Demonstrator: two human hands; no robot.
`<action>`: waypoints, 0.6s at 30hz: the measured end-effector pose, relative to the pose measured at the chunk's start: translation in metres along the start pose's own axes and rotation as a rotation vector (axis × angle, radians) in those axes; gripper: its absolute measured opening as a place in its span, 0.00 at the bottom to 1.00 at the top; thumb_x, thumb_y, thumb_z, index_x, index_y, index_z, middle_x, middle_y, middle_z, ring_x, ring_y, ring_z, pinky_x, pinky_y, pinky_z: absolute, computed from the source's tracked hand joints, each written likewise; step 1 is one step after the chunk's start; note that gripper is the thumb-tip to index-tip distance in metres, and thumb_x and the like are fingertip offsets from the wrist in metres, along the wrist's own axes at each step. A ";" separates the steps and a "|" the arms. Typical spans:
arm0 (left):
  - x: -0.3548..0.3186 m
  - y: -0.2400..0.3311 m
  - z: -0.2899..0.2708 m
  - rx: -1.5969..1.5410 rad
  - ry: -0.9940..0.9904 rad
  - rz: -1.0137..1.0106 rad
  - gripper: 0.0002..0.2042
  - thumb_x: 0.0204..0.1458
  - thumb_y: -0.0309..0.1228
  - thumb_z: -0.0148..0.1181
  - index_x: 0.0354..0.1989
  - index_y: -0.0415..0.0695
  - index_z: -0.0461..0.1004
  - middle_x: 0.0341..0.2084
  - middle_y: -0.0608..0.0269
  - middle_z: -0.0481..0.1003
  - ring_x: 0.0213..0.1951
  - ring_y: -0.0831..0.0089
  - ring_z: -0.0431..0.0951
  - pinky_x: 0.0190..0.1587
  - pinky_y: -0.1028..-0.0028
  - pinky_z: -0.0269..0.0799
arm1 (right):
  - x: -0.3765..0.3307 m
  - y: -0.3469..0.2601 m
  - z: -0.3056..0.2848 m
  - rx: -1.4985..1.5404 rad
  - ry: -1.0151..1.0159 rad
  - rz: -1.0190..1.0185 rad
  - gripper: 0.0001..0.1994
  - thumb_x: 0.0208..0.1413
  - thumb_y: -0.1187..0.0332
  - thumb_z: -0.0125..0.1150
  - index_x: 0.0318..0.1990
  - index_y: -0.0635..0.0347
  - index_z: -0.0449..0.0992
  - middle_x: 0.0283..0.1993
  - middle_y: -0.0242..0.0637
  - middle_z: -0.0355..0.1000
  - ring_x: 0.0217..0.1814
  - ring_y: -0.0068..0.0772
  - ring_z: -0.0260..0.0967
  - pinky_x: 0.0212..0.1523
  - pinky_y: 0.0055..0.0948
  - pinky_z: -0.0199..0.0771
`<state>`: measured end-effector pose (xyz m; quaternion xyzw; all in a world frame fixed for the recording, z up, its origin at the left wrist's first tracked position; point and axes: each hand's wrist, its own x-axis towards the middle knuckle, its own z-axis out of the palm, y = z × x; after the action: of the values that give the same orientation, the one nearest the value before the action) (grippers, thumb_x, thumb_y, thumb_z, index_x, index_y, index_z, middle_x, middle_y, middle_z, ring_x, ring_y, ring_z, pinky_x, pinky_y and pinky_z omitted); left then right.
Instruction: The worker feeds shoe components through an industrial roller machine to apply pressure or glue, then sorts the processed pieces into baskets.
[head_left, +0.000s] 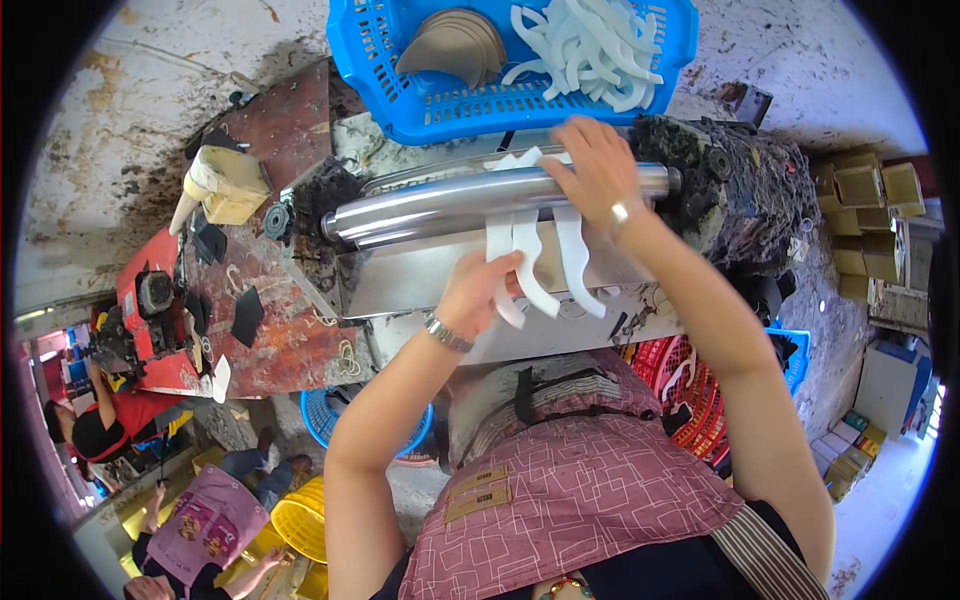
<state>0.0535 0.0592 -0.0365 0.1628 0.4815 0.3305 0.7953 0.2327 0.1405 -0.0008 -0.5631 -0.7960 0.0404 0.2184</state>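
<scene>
A shiny metal roller [430, 205] lies across the machine in front of me. Several white wavy strips [535, 265] hang from its near side over a metal plate [400, 280], with pale ends showing behind the roller. My left hand [470, 295] is closed, pinching the leftmost of these strips between thumb and fingers. Over the right part of the roller lies my right hand [602, 175], fingers stretched out and thumb apart. It is near the tops of the strips, and I see nothing held in it.
Beyond the roller, a blue plastic basket [400, 125] holds white strips and tan curved pieces. A cream container [228, 185] and dark scraps lie on the worn red surface at left. Red [705, 420] and blue [325, 425] baskets stand below. Two other people are at lower left.
</scene>
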 end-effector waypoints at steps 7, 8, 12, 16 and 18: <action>-0.037 -0.013 0.011 0.061 -0.118 -0.175 0.14 0.53 0.34 0.46 0.40 0.36 0.65 0.29 0.54 0.74 0.29 0.71 0.76 0.33 0.76 0.73 | 0.109 0.010 0.066 0.435 -0.957 0.234 0.30 0.40 0.44 0.55 0.44 0.59 0.69 0.44 0.45 0.68 0.36 0.40 0.69 0.34 0.36 0.68; -0.038 -0.011 0.015 0.030 -0.170 -0.273 0.16 0.53 0.38 0.45 0.40 0.36 0.66 0.30 0.53 0.74 0.29 0.70 0.76 0.33 0.75 0.73 | 0.109 0.006 0.064 0.474 -1.003 0.109 0.26 0.40 0.45 0.55 0.40 0.58 0.73 0.40 0.45 0.71 0.31 0.40 0.70 0.31 0.36 0.69; -0.022 0.013 0.028 -0.434 -0.346 -0.142 0.30 0.50 0.55 0.40 0.45 0.36 0.64 0.42 0.44 0.68 0.45 0.56 0.69 0.48 0.63 0.65 | 0.065 -0.016 0.031 0.626 -0.329 -0.362 0.11 0.40 0.58 0.56 0.26 0.55 0.75 0.25 0.40 0.71 0.26 0.42 0.68 0.26 0.36 0.67; 0.001 0.041 0.025 -0.514 -0.478 -0.075 0.34 0.46 0.59 0.43 0.48 0.37 0.62 0.48 0.48 0.64 0.50 0.56 0.64 0.51 0.57 0.60 | -0.007 -0.028 0.007 0.361 -0.087 -0.622 0.11 0.35 0.67 0.57 0.29 0.54 0.66 0.27 0.33 0.64 0.29 0.37 0.67 0.20 0.35 0.66; 0.012 0.051 0.024 -0.352 -0.338 -0.158 0.29 0.48 0.54 0.45 0.47 0.39 0.63 0.44 0.51 0.67 0.47 0.59 0.67 0.49 0.58 0.62 | -0.029 -0.032 0.006 0.415 0.109 -0.590 0.10 0.35 0.70 0.56 0.29 0.53 0.65 0.26 0.31 0.62 0.27 0.33 0.66 0.21 0.34 0.66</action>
<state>0.0591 0.1064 -0.0037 0.0369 0.2881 0.3142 0.9038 0.2102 0.1034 -0.0055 -0.2543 -0.8863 0.1061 0.3723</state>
